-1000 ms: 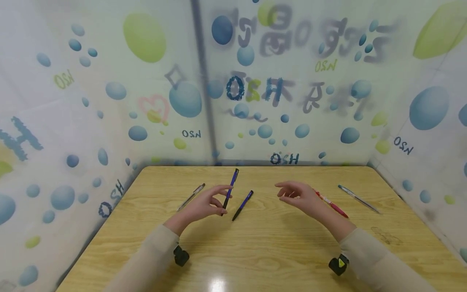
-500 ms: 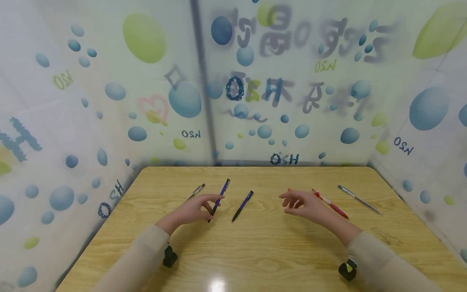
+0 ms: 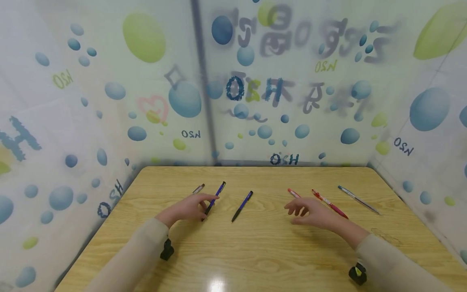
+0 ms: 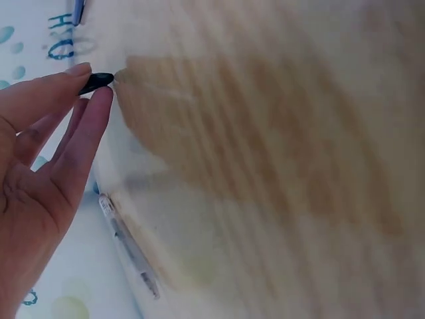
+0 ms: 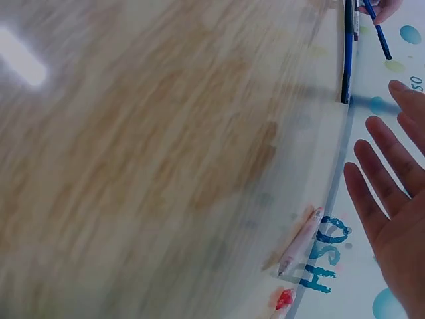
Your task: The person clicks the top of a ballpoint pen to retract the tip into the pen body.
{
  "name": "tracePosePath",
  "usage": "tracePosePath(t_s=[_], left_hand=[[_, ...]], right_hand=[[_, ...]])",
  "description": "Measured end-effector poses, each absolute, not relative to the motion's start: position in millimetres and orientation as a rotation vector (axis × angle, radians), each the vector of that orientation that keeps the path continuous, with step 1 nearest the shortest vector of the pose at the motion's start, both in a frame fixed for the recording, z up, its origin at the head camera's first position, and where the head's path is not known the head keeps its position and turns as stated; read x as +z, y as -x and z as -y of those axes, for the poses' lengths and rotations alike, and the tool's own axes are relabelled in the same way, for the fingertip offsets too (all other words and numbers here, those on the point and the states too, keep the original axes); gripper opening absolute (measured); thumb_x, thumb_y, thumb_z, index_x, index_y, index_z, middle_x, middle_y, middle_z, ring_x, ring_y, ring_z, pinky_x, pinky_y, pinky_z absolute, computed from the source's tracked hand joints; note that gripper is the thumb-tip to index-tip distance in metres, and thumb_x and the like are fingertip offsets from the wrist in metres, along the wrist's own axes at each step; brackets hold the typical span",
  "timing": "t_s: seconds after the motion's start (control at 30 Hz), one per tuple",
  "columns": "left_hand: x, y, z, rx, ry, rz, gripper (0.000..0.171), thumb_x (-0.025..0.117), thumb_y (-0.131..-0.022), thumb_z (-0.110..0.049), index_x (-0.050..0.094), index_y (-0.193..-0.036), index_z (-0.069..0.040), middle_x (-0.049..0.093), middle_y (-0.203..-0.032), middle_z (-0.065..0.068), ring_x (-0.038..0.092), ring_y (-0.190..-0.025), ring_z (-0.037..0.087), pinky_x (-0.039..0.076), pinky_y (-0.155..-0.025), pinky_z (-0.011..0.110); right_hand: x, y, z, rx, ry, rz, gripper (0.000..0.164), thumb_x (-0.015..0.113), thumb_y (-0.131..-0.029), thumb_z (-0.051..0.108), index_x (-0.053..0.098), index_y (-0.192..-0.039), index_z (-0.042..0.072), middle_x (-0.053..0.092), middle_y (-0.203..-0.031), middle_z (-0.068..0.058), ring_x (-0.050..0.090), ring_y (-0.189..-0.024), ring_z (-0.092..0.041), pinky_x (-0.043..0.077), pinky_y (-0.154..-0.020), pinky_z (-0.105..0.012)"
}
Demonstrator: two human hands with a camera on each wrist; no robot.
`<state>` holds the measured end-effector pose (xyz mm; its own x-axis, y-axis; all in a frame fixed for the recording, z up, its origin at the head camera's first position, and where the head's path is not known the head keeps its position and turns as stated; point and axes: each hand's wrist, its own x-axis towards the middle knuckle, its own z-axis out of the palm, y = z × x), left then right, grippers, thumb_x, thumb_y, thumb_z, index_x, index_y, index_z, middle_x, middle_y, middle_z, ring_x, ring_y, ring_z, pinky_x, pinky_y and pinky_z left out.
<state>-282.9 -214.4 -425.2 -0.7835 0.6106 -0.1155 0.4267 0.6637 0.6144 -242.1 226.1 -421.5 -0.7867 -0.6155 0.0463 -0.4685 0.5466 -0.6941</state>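
Observation:
My left hand (image 3: 188,209) pinches a blue pen with a black grip (image 3: 220,190), holding it slanted over the left part of the table. In the left wrist view, thumb and fingers close on its dark end (image 4: 97,82). Behind that hand lies a clear pen (image 4: 131,246), mostly covered in the head view. A second blue pen (image 3: 242,206) rests on the table between the hands. My right hand (image 3: 313,213) holds nothing; its fingers are loosely extended in the right wrist view. It hovers by a red-ended pen (image 3: 293,192), partly hiding it.
On the right of the wooden table (image 3: 262,251) lie a red pen (image 3: 333,205) and a clear pen with a blue end (image 3: 359,200). Printed curtain walls (image 3: 299,138) stand along the back and both sides of the table.
My left hand has moved left and lower with the blue pen. My right hand has drawn back toward the right, uncovering the end of the red-ended pen.

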Motion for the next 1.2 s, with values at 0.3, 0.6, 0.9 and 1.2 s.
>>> tracePosePath(t_s=[0.3,0.6,0.9,1.2], left_hand=[[-424.2,293.2,217.2,0.766,-0.889,-2.508,0.07,0.078,-0.081,0.001,0.048,-0.144,-0.008,0.05,-0.14,0.014,0.063,-0.099,0.018,0.054,-0.08,0.032],[-419.4,295.6,219.4,0.745,-0.799,-2.509,0.064,0.076,-0.083,0.0,0.052,-0.141,-0.01,0.044,-0.143,0.014,0.061,-0.103,0.02,0.051,-0.087,0.037],[-421.8,303.5,218.6,0.717,-0.811,-2.475,0.06,0.074,-0.083,0.003,0.054,-0.139,-0.008,0.041,-0.142,0.016,0.061,-0.098,0.019,0.052,-0.08,0.03],[-420.9,307.8,217.2,0.629,-0.856,-2.454,0.059,0.074,-0.084,0.003,0.055,-0.139,-0.008,0.039,-0.142,0.015,0.061,-0.096,0.018,0.052,-0.08,0.03]], right_hand=[[-422.7,232.9,-236.5,-1.04,0.924,-2.565,0.038,0.073,-0.09,0.02,0.063,-0.123,0.005,0.065,-0.106,-0.003,0.06,-0.093,-0.021,0.052,-0.08,-0.034],[-423.6,229.7,-241.0,-1.016,0.924,-2.6,0.037,0.074,-0.089,0.019,0.064,-0.122,0.008,0.065,-0.105,-0.001,0.061,-0.093,-0.019,0.053,-0.078,-0.032],[-422.5,226.2,-244.5,-1.033,0.92,-2.609,0.038,0.074,-0.089,0.02,0.063,-0.122,0.006,0.065,-0.105,-0.003,0.061,-0.093,-0.019,0.053,-0.078,-0.033],[-419.4,225.0,-245.0,-1.038,0.905,-2.598,0.039,0.073,-0.089,0.024,0.063,-0.123,0.007,0.064,-0.106,-0.003,0.061,-0.094,-0.021,0.053,-0.079,-0.034]])
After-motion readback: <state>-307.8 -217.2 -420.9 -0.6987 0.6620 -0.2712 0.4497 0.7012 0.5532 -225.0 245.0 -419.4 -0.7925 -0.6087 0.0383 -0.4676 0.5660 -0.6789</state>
